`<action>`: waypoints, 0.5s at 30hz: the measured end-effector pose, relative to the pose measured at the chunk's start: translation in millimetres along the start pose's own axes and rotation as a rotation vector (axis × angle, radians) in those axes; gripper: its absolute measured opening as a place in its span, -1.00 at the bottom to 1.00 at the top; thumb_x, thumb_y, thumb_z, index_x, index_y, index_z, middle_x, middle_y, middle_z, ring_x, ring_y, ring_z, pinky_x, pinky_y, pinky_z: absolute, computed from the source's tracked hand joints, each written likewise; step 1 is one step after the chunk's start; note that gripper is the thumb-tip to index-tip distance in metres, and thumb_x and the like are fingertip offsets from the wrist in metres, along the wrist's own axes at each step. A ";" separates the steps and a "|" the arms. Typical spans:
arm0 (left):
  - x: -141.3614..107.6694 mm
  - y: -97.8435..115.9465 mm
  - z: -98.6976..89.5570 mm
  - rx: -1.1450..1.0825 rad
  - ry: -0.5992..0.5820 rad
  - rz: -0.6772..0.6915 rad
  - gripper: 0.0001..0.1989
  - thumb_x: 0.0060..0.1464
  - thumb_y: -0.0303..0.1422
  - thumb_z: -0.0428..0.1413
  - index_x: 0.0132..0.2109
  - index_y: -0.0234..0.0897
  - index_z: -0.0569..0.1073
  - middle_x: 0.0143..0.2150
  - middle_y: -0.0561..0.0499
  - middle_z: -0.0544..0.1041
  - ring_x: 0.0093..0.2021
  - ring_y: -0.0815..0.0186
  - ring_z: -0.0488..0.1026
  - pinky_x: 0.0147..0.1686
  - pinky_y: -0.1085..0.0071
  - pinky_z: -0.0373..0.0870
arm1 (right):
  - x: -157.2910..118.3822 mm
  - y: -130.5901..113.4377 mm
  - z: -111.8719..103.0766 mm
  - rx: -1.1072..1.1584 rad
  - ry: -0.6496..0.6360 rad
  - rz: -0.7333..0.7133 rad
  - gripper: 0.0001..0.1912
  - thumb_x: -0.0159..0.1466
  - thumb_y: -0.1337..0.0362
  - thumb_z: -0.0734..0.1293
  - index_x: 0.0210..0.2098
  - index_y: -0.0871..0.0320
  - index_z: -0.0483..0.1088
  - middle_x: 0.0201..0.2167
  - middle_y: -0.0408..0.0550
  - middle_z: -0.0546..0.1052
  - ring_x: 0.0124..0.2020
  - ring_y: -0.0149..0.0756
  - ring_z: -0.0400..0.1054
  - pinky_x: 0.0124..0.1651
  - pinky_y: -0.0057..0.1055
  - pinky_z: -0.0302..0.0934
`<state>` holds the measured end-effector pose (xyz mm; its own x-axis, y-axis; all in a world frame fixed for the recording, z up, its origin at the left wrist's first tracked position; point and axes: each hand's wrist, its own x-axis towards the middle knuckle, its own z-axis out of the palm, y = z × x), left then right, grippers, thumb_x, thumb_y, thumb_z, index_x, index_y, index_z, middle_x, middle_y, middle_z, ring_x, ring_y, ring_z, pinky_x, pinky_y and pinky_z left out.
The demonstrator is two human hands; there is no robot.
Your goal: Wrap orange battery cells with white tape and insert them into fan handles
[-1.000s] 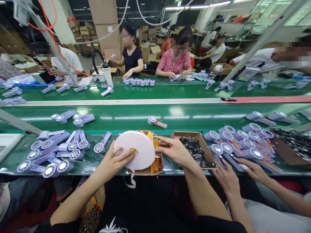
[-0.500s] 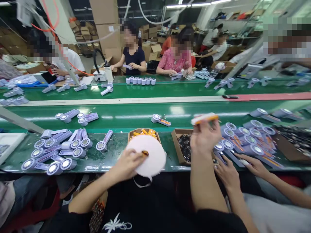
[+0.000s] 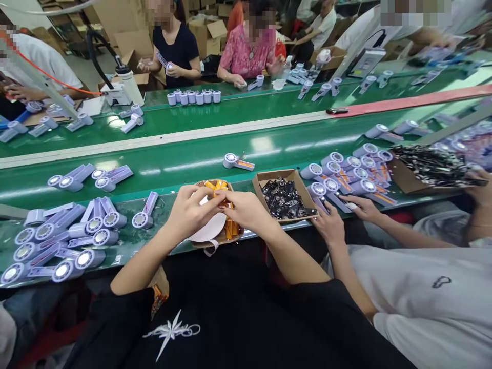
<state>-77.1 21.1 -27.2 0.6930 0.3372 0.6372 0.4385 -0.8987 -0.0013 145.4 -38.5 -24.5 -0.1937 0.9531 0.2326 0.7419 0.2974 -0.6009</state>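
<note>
My left hand (image 3: 192, 211) and my right hand (image 3: 249, 212) meet over a box of orange battery-like cells (image 3: 232, 229). Thumbs and fingers of both are closed in a pinch, tip to tip. A bit of orange shows at the fingertips, but the fingers cover most of it, so I cannot make out what is held. Under my left hand lies a white roll of tape (image 3: 209, 229), tilted on the box, with a loose tail (image 3: 211, 249) hanging over the table edge. Right of my right hand stands a cardboard box of small black parts (image 3: 283, 199).
Lavender handheld fans (image 3: 73, 238) lie piled at left, with more (image 3: 351, 171) at right by a co-worker's hands (image 3: 329, 225). One fan (image 3: 231, 161) lies on the green belt (image 3: 184, 156). Another black-parts box (image 3: 409, 177) is far right. Co-workers sit opposite.
My right hand has come down and left to meet my left hand, from where it held up a blurred white-and-orange piece. The tape roll now sits lower, on the box. The view has tilted down.
</note>
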 end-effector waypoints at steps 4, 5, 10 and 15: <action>2.4 -14.7 -4.5 -0.076 -0.087 0.067 -0.74 0.48 -0.42 0.12 0.15 -0.02 0.62 0.00 -0.03 0.64 -0.01 0.23 0.51 -0.02 0.24 0.48 | -0.4 1.9 1.6 -0.066 -0.052 -0.021 -0.60 0.45 0.21 0.47 0.26 0.07 0.56 0.08 0.08 0.75 0.08 -0.01 0.67 0.14 -0.22 0.49; 1.8 -17.0 -7.4 -0.114 -0.095 0.084 -0.75 0.49 -0.42 0.11 0.11 -0.02 0.63 -0.01 -0.02 0.65 0.00 0.25 0.52 0.00 0.26 0.48 | -1.4 3.0 2.6 -0.074 -0.076 -0.032 -0.57 0.46 0.23 0.46 0.29 0.09 0.54 0.09 0.11 0.74 0.09 0.01 0.67 0.15 -0.20 0.49; 1.4 -8.5 -19.2 -0.310 -0.272 -0.003 -0.76 0.54 -0.31 0.09 -0.02 -0.14 0.67 -0.16 -0.02 0.66 -0.11 0.29 0.56 -0.02 0.32 0.51 | -4.9 8.8 13.7 0.023 -0.264 -0.160 -0.56 0.44 0.41 0.38 0.28 0.09 0.54 0.01 0.11 0.74 0.01 -0.03 0.67 0.08 -0.19 0.51; -27.5 -8.1 -15.7 -0.520 -0.302 -0.039 -0.75 0.53 -0.31 0.08 0.05 -0.14 0.68 -0.09 -0.06 0.69 -0.07 0.28 0.60 0.02 0.35 0.53 | -10.7 11.5 26.1 0.296 -0.395 -0.196 -0.80 0.41 0.35 0.41 -0.06 0.07 0.68 -0.17 -0.03 0.76 -0.16 -0.17 0.66 -0.01 -0.31 0.52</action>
<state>-108.7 14.7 -32.6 0.8473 0.3690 0.3820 0.1824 -0.8777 0.4432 139.3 -43.7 -53.9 -0.5797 0.8098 0.0910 0.4659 0.4210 -0.7783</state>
